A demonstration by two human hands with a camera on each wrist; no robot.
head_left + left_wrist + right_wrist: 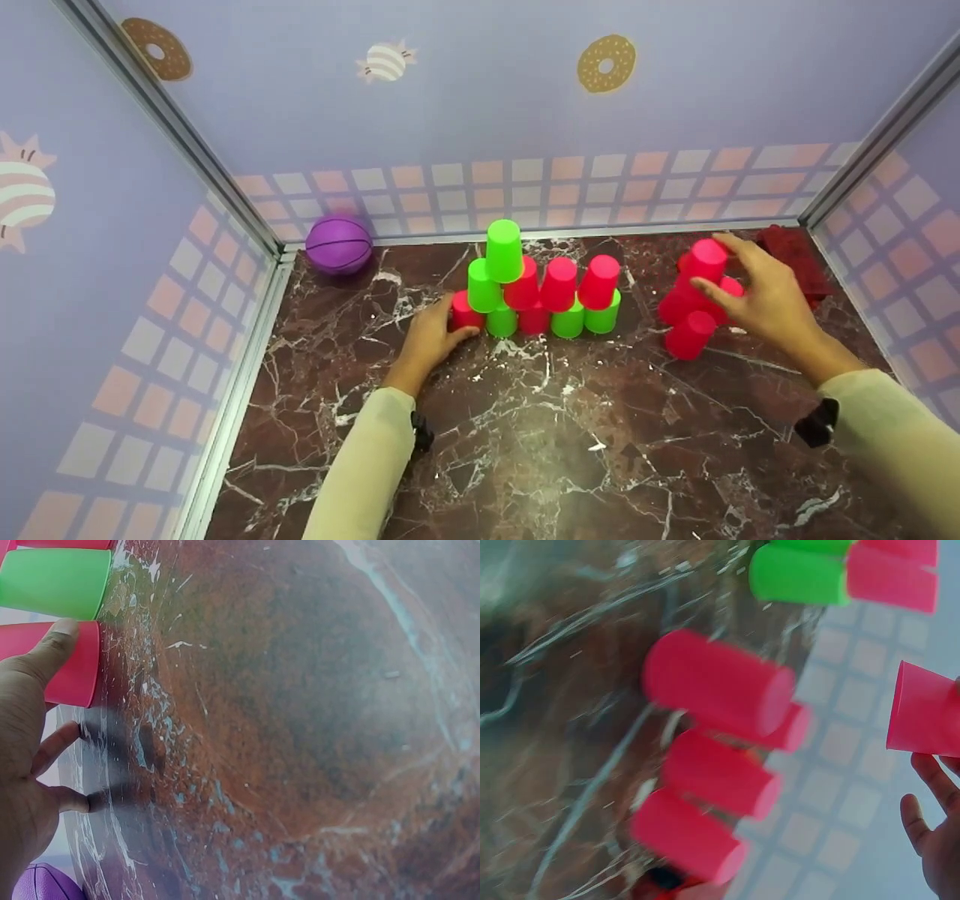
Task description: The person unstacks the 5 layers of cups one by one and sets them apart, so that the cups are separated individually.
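Upside-down cups stand in a tiered stack: a bottom row of red and green cups, a second tier with a green cup (484,286) at its left end and red cups (600,282) beside it, and one green cup (503,251) on top. My left hand (431,337) holds the bottom row's left-end red cup (52,664), thumb on its near side. To the right, my right hand (772,296) grips a red cup (926,712) between thumb and fingers, raised above several other upside-down red cups (690,335) on the tabletop.
A purple ball (339,245) sits in the back left corner. Behind my right hand lies a dark red object (801,262), partly hidden. Patterned panels (480,112) enclose the dark marbled tabletop (540,442) at the back and sides.
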